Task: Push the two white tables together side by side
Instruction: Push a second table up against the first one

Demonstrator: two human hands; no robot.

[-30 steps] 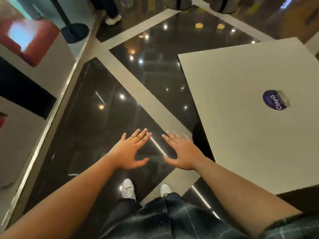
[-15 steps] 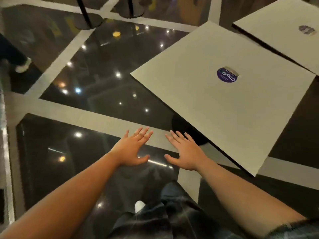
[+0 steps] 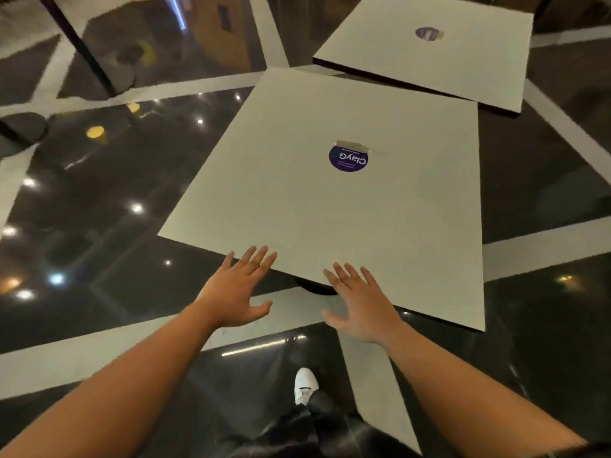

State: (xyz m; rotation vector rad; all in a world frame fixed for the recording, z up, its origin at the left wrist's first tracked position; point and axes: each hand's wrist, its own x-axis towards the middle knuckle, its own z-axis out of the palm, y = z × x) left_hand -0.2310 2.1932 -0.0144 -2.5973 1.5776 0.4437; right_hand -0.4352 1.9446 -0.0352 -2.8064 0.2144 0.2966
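A square white table (image 3: 297, 206) with a round purple sticker (image 3: 348, 158) stands straight ahead of me. A second white table (image 3: 463, 64) with a similar sticker stands beyond it at the upper right, its near edge close to the first table's far corner with a dark gap between them. My left hand (image 3: 236, 290) is open, fingers spread, its fingertips at the near table's front edge. My right hand (image 3: 362, 302) is open too, fingertips over the same edge. Neither hand grips anything.
The floor (image 3: 115, 246) is glossy black tile with pale stripes and light reflections. A black post (image 3: 79, 47) on a round base stands at the upper left, another round base (image 3: 23, 127) at the left edge. My white shoe (image 3: 305, 385) is below the hands.
The view has swung toward the tables; the near table now lies centred in front of me. Both open hands have reached its front edge. The second table has come fully into view.
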